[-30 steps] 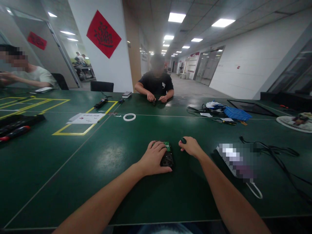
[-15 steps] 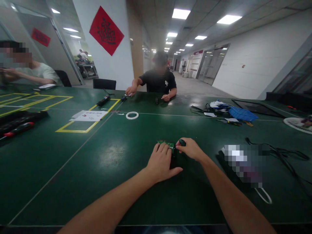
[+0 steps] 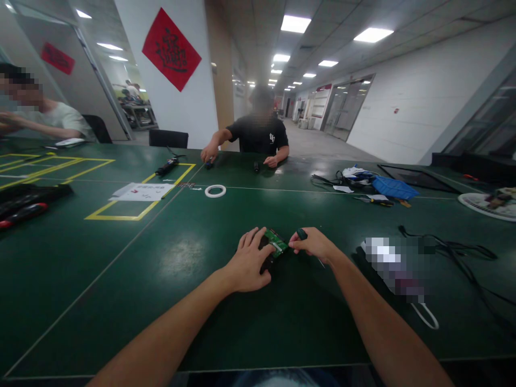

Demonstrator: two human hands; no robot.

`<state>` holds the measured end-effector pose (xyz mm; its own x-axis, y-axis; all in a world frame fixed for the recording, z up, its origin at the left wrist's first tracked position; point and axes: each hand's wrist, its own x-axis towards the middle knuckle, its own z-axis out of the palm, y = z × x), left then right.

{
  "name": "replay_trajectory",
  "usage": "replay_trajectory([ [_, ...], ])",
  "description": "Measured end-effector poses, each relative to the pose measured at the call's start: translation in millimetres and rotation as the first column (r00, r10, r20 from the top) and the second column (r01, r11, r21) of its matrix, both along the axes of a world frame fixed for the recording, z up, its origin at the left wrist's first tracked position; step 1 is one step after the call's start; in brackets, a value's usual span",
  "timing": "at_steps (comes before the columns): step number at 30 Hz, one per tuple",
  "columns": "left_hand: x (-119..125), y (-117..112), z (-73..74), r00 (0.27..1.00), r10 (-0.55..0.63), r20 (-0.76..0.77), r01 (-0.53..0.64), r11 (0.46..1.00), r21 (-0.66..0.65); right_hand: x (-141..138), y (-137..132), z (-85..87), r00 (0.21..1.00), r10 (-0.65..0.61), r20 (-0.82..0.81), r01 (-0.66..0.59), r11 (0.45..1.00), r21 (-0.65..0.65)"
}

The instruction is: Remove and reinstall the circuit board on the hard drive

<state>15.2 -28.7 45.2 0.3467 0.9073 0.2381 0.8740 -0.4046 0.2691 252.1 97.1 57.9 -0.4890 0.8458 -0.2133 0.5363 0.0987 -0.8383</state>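
Observation:
A green circuit board point(image 3: 278, 243) on a dark base sits tilted on the green table in front of me. My left hand point(image 3: 249, 263) lies over its left part, fingers bent round it, hiding much of the dark base. At the board's right corner is my right hand point(image 3: 316, 245), fingers pinched together close to the edge. It holds a screwdriver point(image 3: 301, 234); the dark handle end shows above the fingers and a thin shaft sticks out below the palm. Whether the right fingertips touch the board, or pinch something small there, I cannot make out.
A roll of white tape point(image 3: 215, 191) lies ahead. On the right are a blurred pale object point(image 3: 393, 269), black cables point(image 3: 451, 247), pliers point(image 3: 374, 200) and a blue tray point(image 3: 395, 187). Paper point(image 3: 139, 192) lies ahead left. A person point(image 3: 262, 131) sits opposite, handling small dark objects.
My left hand has shifted left and turned the board, so more of its green face shows. My right hand stays beside it, the screwdriver shaft now visible below the palm.

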Motion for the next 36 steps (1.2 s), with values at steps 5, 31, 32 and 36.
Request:
replay_trajectory([
  [5, 6, 4, -8.7, 0.987, 0.144, 0.067, -0.143, 0.990, -0.015, 0, -1, 1.6, 1.000, -0.013, -0.019, 0.013, 1.000, -0.007],
  [31, -10, 14, -6.0, 0.999, 0.002, 0.033, -0.001, 0.999, -0.048, -22, -8, -8.3, 0.998, 0.014, -0.056, -0.016, 0.999, -0.046],
  [32, -10, 14, -6.0, 0.999, 0.001, 0.033, 0.001, 0.999, -0.049, -22, -8, -8.8, 0.998, 0.006, -0.062, -0.010, 0.998, -0.065],
  [36, -11, 14, -8.0, 0.999, -0.003, 0.038, 0.004, 0.999, -0.043, -25, -5, -11.1, 0.996, -0.018, -0.084, 0.007, 0.992, -0.125],
])
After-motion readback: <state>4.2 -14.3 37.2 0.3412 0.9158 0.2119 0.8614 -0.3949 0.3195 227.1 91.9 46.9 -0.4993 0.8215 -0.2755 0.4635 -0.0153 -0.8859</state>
